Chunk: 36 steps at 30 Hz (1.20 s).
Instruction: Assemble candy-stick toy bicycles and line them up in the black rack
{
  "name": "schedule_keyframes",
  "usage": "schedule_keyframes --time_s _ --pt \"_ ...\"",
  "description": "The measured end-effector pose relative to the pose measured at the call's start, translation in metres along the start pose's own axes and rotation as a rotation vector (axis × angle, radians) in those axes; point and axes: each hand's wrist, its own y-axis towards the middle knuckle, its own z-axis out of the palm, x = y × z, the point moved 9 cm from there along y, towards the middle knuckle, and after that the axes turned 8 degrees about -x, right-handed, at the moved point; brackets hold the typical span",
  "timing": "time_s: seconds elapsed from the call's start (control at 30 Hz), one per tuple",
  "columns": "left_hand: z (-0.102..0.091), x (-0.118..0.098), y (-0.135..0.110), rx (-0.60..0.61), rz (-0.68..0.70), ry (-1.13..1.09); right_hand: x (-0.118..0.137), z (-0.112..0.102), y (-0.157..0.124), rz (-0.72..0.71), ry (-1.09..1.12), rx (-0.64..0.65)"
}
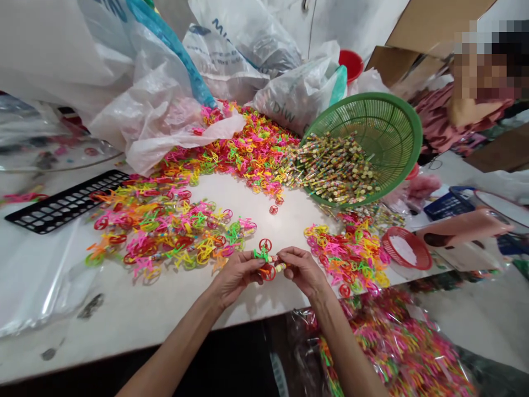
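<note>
My left hand [242, 275] pinches a small plastic toy bicycle [265, 244] with red wheels and a bright green frame. Close beside it, the fingers of my right hand [303, 270] are closed on a thin tube [280, 267] with pale yellow ends. The two hands nearly meet above the table's front part, and the fingertips partly hide both pieces. To the left spreads a heap of colourful plastic toy bicycles [177, 226]. A smaller pile of toy bicycles [351, 253] lies right of my right hand.
A tilted green basket [407, 127] spills patterned tubes [343, 165] onto the table [215, 198]. Plastic sacks [243, 38] stand behind. A black perforated tray [61, 204] lies left; a red basket [425, 248] and a phone [467, 229] stand right. Bagged toys [400, 342] sit below. Another person [446, 116] is far right.
</note>
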Motion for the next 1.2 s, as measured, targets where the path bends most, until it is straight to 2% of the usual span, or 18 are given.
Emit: schedule_keyframes --time_s 0.13,0.27,0.47,0.57,0.67,0.77,0.83,0.9,0.93,0.97,1.0,1.07,1.13,1.2 --pt "0.001 0.001 0.000 0.013 0.010 0.048 -0.002 -0.002 -0.001 -0.002 -0.007 -0.011" --pt "-0.002 0.002 0.002 0.015 -0.006 0.045 0.006 0.000 -0.005 -0.114 -0.098 -0.021" --pt "-0.022 -0.014 0.005 -0.145 0.126 0.264 0.019 0.005 -0.008 -0.334 -0.271 -0.145" --pt "-0.030 -0.027 0.004 -0.215 0.200 0.378 0.016 0.017 -0.005 -0.354 -0.317 -0.158" --pt "-0.042 -0.045 0.001 -0.309 0.276 0.597 0.011 0.035 0.001 -0.308 -0.290 -0.096" --pt "-0.058 -0.067 -0.003 -0.308 0.286 0.796 0.008 0.047 0.012 -0.233 -0.253 0.051" --pt "-0.072 -0.100 -0.007 -0.410 0.381 1.070 0.013 0.038 0.026 -0.220 -0.247 0.071" --pt "-0.074 -0.146 -0.010 -0.639 0.579 1.424 0.023 0.012 0.044 -0.272 -0.286 -0.053" --pt "-0.066 -0.165 -0.007 -0.744 0.684 1.572 0.028 -0.004 0.053 -0.311 -0.324 -0.144" --pt "-0.052 -0.178 0.002 -0.799 0.769 1.678 0.032 -0.018 0.060 -0.352 -0.364 -0.229" --pt "-0.035 -0.185 0.017 -0.804 0.827 1.735 0.036 -0.028 0.066 -0.395 -0.402 -0.299" --pt "0.005 -0.179 0.068 -0.593 0.837 1.780 0.041 -0.039 0.069 -0.500 -0.472 -0.397" --pt "0.044 -0.164 0.119 -0.416 0.852 1.798 0.044 -0.038 0.064 -0.608 -0.531 -0.439" --pt "0.067 -0.151 0.158 -0.310 0.861 1.798 0.045 -0.033 0.056 -0.668 -0.565 -0.432"
